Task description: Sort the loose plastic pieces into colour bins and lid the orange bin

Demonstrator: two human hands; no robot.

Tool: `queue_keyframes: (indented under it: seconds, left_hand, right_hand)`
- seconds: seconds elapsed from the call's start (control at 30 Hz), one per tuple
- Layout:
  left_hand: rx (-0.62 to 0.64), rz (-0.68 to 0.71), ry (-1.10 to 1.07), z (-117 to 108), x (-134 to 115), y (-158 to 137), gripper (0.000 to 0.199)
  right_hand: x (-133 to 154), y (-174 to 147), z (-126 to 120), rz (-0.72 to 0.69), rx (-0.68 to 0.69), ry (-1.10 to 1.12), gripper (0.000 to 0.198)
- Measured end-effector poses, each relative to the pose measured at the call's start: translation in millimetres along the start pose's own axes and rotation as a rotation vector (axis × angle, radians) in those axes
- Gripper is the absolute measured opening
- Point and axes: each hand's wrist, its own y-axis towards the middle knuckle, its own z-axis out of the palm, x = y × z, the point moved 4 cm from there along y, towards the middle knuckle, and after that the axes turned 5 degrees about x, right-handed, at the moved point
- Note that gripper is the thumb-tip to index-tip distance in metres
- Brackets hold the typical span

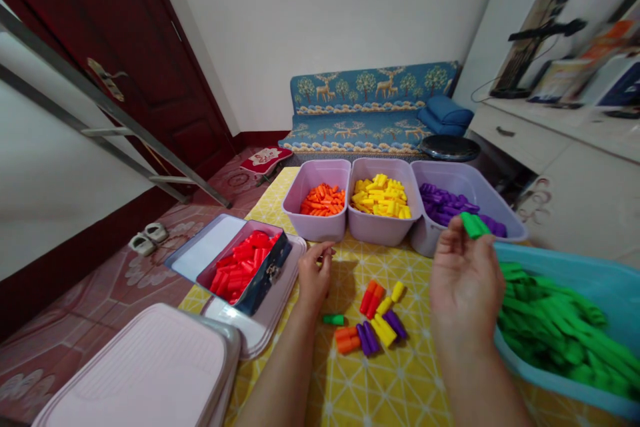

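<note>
My right hand [467,287] is raised at the right, palm towards me, with green plastic pieces [474,225] pinched at its fingertips. Close below it lie many more green pieces in a turquoise tub [565,257]. Over the table's middle, my left hand [315,273] has its fingers curled in; whatever they may hold is hidden. Between the hands, small tube-like pieces lie on the cloth: a green piece [333,319], red and orange pieces [371,299], an orange group [347,340], purple pieces [367,338] and yellow pieces [384,331].
Lilac bins hold orange pieces [324,200], yellow pieces [380,197] and purple pieces [445,203] along the far table edge. At left, an open tin box [265,273] of red pieces rests on a lid; another pale pink lid [145,367] lies nearer. A patterned sofa [370,120] stands behind.
</note>
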Motion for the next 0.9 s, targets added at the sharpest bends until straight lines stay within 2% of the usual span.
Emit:
queue_keyframes:
  seconds: [0.1, 0.2, 0.37, 0.5, 0.57, 0.67, 0.8, 0.9]
  left_hand:
    - [0.007, 0.000, -0.004, 0.8, -0.7, 0.1, 0.024]
    - [0.018, 0.004, -0.004, 1.5, -1.5, 0.3, 0.024]
    - [0.049, 0.035, 0.004, 2.3, -2.9, 0.6, 0.024]
    - [0.094, 0.102, 0.013, 4.6, -8.4, 0.4, 0.023]
    - [0.125, 0.144, 0.014, 6.3, -12.9, -0.4, 0.022]
    - [0.189, 0.222, 0.033, 9.3, -21.0, -2.8, 0.023]
    - [0.307, 0.295, 0.111, 12.7, -30.8, -6.4, 0.024]
    - [0.420, 0.301, 0.142, 15.3, -38.0, -8.9, 0.026]
  right_hand:
    - [12.6, 10.6, -12.1, -0.041, -0.058, 0.055, 0.025]
    - [22.1, 15.5, -21.0, -0.051, -0.028, 0.038, 0.041]
    - [38.9, 18.4, -21.5, -0.047, 0.073, -0.044, 0.040]
    - [50.8, 21.4, -21.8, -0.049, -0.119, 0.189, 0.058]
    - [54.8, 22.8, -18.9, -0.055, -0.207, 0.295, 0.054]
    - [57.3, 27.2, -12.7, -0.024, -0.281, 0.292, 0.031]
    - [59.3, 36.7, -10.7, -0.015, -0.306, 0.210, 0.040]
    - [60.8, 41.7, -14.5, -0.041, -0.301, 0.233, 0.038]
